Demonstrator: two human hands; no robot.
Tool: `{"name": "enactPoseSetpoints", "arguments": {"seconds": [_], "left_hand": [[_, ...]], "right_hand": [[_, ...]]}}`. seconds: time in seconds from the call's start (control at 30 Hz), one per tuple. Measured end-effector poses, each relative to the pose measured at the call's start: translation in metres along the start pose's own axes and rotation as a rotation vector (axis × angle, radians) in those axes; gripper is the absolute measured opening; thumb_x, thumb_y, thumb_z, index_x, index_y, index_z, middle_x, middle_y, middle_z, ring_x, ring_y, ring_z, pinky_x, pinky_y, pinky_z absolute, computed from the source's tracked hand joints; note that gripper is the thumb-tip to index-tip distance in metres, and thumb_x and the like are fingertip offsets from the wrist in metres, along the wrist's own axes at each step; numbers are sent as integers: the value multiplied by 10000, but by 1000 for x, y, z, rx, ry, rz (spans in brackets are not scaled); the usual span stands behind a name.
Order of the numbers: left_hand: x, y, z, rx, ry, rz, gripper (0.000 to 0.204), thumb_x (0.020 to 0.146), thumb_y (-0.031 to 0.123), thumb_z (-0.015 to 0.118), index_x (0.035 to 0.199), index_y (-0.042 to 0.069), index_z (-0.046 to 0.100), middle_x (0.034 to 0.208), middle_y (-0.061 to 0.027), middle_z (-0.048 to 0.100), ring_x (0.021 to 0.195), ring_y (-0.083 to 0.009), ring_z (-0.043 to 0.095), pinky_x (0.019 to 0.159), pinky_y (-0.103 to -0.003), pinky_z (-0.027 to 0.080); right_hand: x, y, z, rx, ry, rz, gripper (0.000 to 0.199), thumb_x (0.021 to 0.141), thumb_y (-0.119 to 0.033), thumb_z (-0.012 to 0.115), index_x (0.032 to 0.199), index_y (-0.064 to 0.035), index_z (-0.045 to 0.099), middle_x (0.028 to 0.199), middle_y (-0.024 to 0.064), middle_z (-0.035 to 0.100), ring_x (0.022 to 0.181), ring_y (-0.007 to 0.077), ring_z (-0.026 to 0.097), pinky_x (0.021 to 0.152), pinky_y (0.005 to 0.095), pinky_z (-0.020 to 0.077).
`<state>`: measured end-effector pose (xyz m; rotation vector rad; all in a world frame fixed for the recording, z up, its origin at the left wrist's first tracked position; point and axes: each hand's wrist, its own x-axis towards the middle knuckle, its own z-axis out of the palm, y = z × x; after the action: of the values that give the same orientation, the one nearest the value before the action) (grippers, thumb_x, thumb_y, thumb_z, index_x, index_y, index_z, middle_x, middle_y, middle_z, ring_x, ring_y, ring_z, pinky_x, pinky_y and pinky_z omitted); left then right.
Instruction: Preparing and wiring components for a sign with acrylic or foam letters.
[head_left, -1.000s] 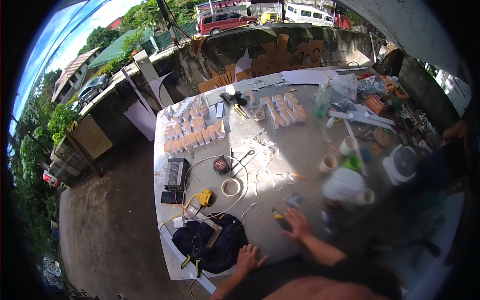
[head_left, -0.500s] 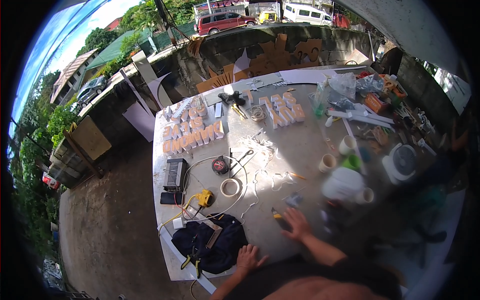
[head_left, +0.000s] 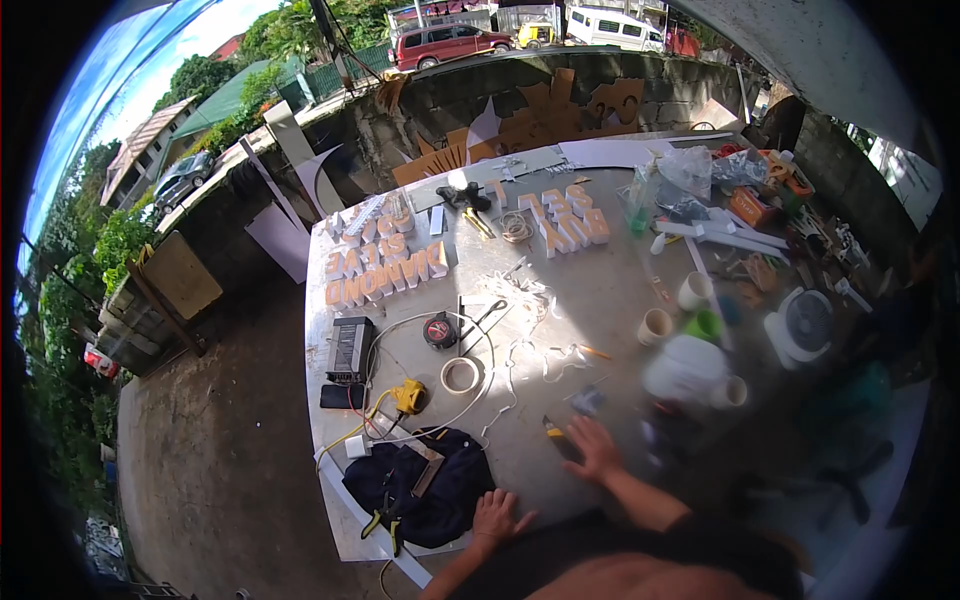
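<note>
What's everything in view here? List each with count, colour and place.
table: 1, grey, centre
letters: many, orange and white, table's far side
strips: too tangled to count, white, mid-table
tape measure: 1, black and red, left of strips
tape roll: 1, cream, nearer than tape measure
power box: 1, dark grey, table's left
cloth: 1, navy, near left
pliers: 1, black and yellow, cloth's left edge
knife: 1, yellow and black, by right hand
jug: 1, white, right
fan: 1, white, far right
clutter: many, mixed, far right, partly blurred
vans: 2, red and white, beyond table
left hand: 1, bare, beside cloth
right hand: 1, bare, on table
</note>
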<state>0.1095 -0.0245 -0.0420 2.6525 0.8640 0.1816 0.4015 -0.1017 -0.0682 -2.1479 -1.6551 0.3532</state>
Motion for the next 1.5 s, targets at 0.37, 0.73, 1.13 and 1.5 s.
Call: {"name": "enactPoseSetpoints", "arguments": {"seconds": [0.37, 0.73, 1.13, 1.5], "left_hand": [[0, 0, -1, -7, -8, -2, 537, 856, 630, 650, 967, 105, 626, 971, -99, 542, 921, -285, 531, 811, -394, 427], [0, -1, 1, 0, -12, -7, 542, 850, 635, 655, 958, 104, 628, 975, -105, 554, 926, -287, 537, 812, -394, 430], [0, 0, 2, 13, -9, -2, 543, 856, 640, 641, 964, 108, 619, 967, -102, 544, 922, -288, 533, 806, -402, 424], [0, 0, 0, 6, -26, -10, 536, 851, 628, 653, 970, 106, 619, 970, -102, 544, 925, -286, 533, 810, -398, 425]], "right_hand": [[0, 1, 0, 11, -4, 3, 933, 848, -785, 506, 1500, -119, 464, 1616, 121, 348, 1495, 310, 316, 1225, 488, 214], [0, -1, -2, 1, -21, 11, 938, 853, -783, 500, 1514, -120, 445, 1624, 117, 334, 1503, 303, 303, 1231, 481, 198], [0, 0, -2, 9, -4, 1, 930, 855, -778, 505, 1503, -113, 461, 1618, 117, 347, 1503, 295, 304, 1229, 479, 200], [0, 0, -1, 4, -7, 1, 931, 853, -784, 500, 1502, -118, 464, 1623, 112, 338, 1506, 290, 299, 1231, 475, 199]]}}
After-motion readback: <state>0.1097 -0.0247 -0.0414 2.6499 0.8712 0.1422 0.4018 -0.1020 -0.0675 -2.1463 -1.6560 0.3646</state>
